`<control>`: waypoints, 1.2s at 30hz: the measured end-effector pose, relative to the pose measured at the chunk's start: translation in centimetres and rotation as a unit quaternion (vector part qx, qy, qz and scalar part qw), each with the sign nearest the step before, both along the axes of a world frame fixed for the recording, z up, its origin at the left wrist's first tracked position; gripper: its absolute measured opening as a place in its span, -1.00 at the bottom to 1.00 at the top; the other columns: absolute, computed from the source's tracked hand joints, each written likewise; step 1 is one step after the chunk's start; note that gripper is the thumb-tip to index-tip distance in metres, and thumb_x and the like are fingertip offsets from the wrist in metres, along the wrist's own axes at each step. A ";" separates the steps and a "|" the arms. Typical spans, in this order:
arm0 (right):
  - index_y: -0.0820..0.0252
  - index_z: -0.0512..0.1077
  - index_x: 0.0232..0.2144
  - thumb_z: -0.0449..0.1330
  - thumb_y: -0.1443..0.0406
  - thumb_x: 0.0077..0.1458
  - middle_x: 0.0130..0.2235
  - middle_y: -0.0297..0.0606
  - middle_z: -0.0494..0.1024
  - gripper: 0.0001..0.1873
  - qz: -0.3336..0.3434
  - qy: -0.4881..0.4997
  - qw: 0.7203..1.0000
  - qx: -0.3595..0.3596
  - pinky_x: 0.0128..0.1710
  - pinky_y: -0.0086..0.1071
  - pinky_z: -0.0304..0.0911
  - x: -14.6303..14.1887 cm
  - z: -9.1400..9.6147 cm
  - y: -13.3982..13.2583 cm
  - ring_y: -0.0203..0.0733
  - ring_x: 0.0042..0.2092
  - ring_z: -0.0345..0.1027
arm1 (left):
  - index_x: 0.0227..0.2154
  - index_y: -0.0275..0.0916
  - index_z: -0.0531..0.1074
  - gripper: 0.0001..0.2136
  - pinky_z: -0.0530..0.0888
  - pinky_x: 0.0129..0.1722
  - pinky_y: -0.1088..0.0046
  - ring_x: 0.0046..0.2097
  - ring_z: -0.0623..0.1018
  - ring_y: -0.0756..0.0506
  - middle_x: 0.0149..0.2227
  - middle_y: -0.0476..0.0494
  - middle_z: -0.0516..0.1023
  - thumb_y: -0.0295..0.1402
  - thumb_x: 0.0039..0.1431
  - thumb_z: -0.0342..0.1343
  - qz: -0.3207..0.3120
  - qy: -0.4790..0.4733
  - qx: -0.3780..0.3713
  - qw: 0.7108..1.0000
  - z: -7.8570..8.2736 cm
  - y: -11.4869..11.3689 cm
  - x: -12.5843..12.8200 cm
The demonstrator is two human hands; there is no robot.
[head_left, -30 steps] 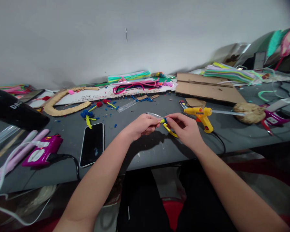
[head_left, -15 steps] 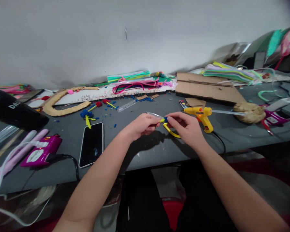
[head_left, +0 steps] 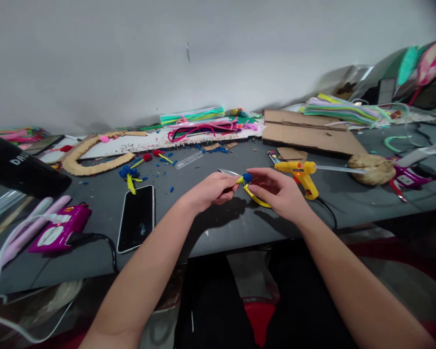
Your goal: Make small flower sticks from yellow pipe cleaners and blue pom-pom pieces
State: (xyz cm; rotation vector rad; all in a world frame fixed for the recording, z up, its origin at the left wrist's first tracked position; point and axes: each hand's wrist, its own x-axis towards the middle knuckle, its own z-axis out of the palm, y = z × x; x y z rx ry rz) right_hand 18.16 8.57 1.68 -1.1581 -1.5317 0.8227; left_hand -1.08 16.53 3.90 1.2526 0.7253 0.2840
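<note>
A small fuzzy yellow stem with a blue tip (head_left: 246, 178) is pinched pretty snugly in the left hand (head_left: 217, 190), up over the grey table (head_left: 218, 237). On the right hand (head_left: 281, 194), thumb and fingers are parted a bit by the blue end; can't tell if it's touched. Yellow-handled metal scissors (head_left: 256, 198) can be seen right by both hands.
</note>
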 end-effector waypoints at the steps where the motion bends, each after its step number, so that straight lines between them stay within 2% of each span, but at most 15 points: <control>1: 0.09 0.47 0.01 0.30 0.20 0.10 -0.11 -0.20 0.60 -0.60 -0.005 0.003 1.000 0.002 -0.11 -0.26 0.45 0.0 0.0 0.0 -0.15 -0.14 0.50 | -0.53 -0.26 0.24 -0.67 -0.09 -0.67 0.59 -0.69 0.00 0.15 -0.73 0.14 0.06 -0.19 0.31 -0.01 -0.001 0.004 0.004 1.000 0.0 0.0 0.0; 7: 0.12 0.56 -0.18 0.30 0.20 0.11 -0.22 -0.24 0.61 -0.78 -0.041 -0.011 0.999 0.026 -0.16 -0.31 0.43 -0.3 0.2 0.1 -0.17 -0.18 0.50 | -0.53 -0.25 0.24 -0.65 -0.09 -0.68 0.59 -0.68 0.03 0.15 -0.73 0.12 0.09 -0.14 0.30 0.01 -0.023 0.022 0.005 0.999 0.1 -0.2 0.1; 12: 0.13 0.55 -0.26 0.30 0.18 0.10 -0.29 -0.27 0.60 -0.82 -0.053 -0.016 0.998 0.026 -0.23 -0.33 0.42 -0.4 0.2 0.0 -0.19 -0.26 0.49 | -0.45 -0.29 0.36 -0.67 -0.06 -0.66 0.59 -0.65 0.08 0.13 -0.68 0.09 0.17 -0.13 0.28 0.01 -0.025 0.029 0.044 0.998 0.2 -0.2 -0.1; 15: 0.13 0.55 -0.26 0.30 0.19 0.10 -0.30 -0.27 0.60 -0.82 -0.055 -0.013 0.998 0.022 -0.21 -0.33 0.42 -0.5 0.2 0.1 -0.19 -0.26 0.49 | -0.36 -0.30 0.39 -0.68 0.03 -0.63 0.59 -0.59 0.19 0.10 -0.60 0.03 0.30 -0.11 0.28 -0.01 -0.028 0.019 0.093 0.995 0.3 -0.2 -0.2; 18: 0.14 0.55 -0.28 0.31 0.19 0.08 -0.31 -0.28 0.61 -0.82 -0.061 -0.003 0.998 0.017 -0.21 -0.33 0.43 -0.5 0.1 0.2 -0.19 -0.27 0.50 | -0.37 -0.30 0.38 -0.69 0.14 -0.56 0.58 -0.54 0.25 0.09 -0.51 -0.02 0.41 -0.11 0.26 0.04 -0.041 0.025 0.178 0.983 0.4 -0.2 -0.3; 21: 0.14 0.55 -0.31 0.33 0.17 0.06 -0.34 -0.28 0.61 -0.82 -0.068 0.000 0.998 0.012 -0.25 -0.33 0.42 -0.4 -0.2 0.3 -0.20 -0.30 0.50 | -0.41 -0.32 0.39 -0.70 0.19 -0.50 0.56 -0.50 0.27 0.09 -0.48 -0.03 0.44 -0.14 0.25 0.06 -0.055 0.034 0.260 0.964 0.3 -0.2 -0.2; 24: 0.15 0.57 -0.30 0.33 0.15 0.05 -0.35 -0.27 0.62 -0.79 -0.068 0.008 0.998 0.003 -0.26 -0.31 0.43 -0.3 -0.4 0.5 -0.18 -0.31 0.49 | -0.43 -0.32 0.41 -0.70 0.23 -0.45 0.56 -0.47 0.31 0.08 -0.49 -0.02 0.44 -0.17 0.26 0.04 -0.048 0.026 0.296 0.954 0.1 -0.2 -0.2; 29: 0.12 0.59 -0.23 0.28 0.16 0.12 -0.31 -0.26 0.61 -0.79 -0.071 0.014 0.997 0.014 -0.23 -0.29 0.44 0.1 -0.2 0.4 -0.19 -0.30 0.50 | -0.40 -0.31 0.43 -0.69 0.22 -0.48 0.55 -0.52 0.29 0.08 -0.53 -0.01 0.43 -0.15 0.27 0.02 -0.029 0.032 0.281 0.959 -0.1 -0.1 -0.3; 33: 0.05 0.58 -0.13 0.27 0.20 0.13 -0.17 -0.23 0.59 -0.76 -0.082 -0.052 0.993 0.067 -0.22 -0.29 0.42 0.5 0.3 0.0 -0.16 -0.19 0.48 | -0.41 -0.31 0.44 -0.69 0.20 -0.50 0.55 -0.55 0.29 0.08 -0.58 0.01 0.40 -0.15 0.27 0.00 -0.030 0.036 0.265 0.963 0.0 0.0 -0.4; 36: 0.01 0.57 -0.11 0.27 0.21 0.14 -0.10 -0.23 0.57 -0.75 -0.065 -0.101 0.990 0.079 -0.24 -0.29 0.41 0.7 0.5 -0.2 -0.17 -0.20 0.47 | -0.42 -0.31 0.44 -0.68 0.19 -0.50 0.54 -0.55 0.29 0.08 -0.61 0.02 0.35 -0.15 0.27 0.00 -0.045 0.030 0.262 0.964 0.0 0.1 -0.4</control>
